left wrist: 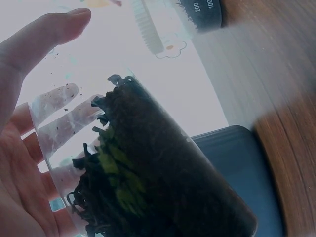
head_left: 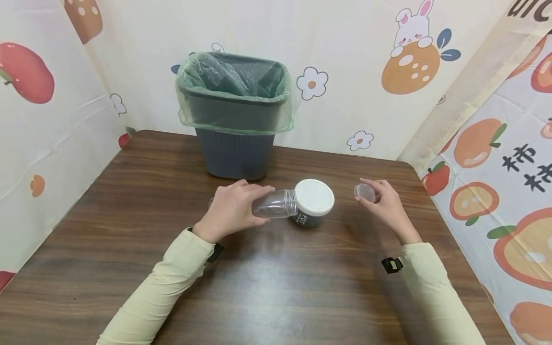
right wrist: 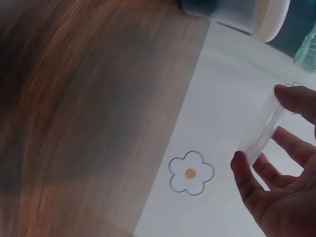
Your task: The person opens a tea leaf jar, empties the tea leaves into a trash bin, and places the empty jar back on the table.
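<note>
On the wood-grain table (head_left: 267, 287), clear lid (head_left: 364, 192) already off! Left hand (head_left: 233, 208) grips the jar (head_left: 276, 204), dried leaves (left wrist: 143, 173) inside, white-lidded canister (head_left: 314, 197) beyond its fingertips; right hand (head_left: 385, 206) pinches that lid.

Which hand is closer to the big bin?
The left hand. It is just in front of the bin, holding a clear jar. The right hand is farther off to the right, past the white-lidded tub, holding a clear lid.
</note>
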The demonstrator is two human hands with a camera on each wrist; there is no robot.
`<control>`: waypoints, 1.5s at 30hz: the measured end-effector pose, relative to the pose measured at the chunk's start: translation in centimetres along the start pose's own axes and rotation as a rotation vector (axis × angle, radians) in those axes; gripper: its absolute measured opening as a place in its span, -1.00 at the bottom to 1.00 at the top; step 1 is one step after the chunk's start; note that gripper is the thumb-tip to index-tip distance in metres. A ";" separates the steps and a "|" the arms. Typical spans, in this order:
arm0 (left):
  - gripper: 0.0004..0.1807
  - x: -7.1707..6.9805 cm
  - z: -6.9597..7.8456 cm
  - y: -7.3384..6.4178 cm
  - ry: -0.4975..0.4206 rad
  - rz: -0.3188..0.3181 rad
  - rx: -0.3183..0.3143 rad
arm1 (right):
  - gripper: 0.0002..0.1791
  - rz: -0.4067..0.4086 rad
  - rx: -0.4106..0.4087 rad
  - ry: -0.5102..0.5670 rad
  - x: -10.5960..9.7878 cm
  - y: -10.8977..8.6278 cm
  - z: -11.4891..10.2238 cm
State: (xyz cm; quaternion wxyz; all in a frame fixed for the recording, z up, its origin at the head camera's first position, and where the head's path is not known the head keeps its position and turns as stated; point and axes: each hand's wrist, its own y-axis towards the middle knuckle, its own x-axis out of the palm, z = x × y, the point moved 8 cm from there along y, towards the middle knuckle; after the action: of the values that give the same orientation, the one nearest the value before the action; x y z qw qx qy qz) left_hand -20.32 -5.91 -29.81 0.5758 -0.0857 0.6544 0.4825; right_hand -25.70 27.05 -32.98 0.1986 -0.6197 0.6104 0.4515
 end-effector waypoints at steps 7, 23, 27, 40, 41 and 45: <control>-0.31 0.0 0.0 0.0 -0.002 0.008 0.006 | -0.43 -0.092 0.063 -0.049 1.0 -0.1 1.9; -0.31 0.2 0.0 -0.2 0.006 0.006 0.008 | -0.39 -0.240 0.174 -0.070 3.2 -0.2 5.7; -0.31 0.2 0.0 -0.1 0.012 0.008 0.007 | -0.39 -0.261 0.185 -0.075 3.6 -0.2 6.4; -0.31 0.3 0.0 0.0 0.010 0.002 0.004 | -0.42 -0.311 0.180 -0.097 4.6 0.0 7.8; -0.31 0.3 0.0 0.0 0.010 0.002 0.003 | -0.42 -0.313 0.181 -0.097 4.7 0.1 7.9; -0.31 0.3 -0.1 0.0 0.013 0.003 0.001 | -0.42 -0.314 0.174 -0.096 4.8 0.4 8.0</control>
State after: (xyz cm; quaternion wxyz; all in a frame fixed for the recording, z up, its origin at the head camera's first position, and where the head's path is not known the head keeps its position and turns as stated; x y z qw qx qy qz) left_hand -20.43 -5.82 -30.12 0.5710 -0.0875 0.6585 0.4823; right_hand -29.32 30.58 -40.85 0.3484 -0.6656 0.5329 0.3895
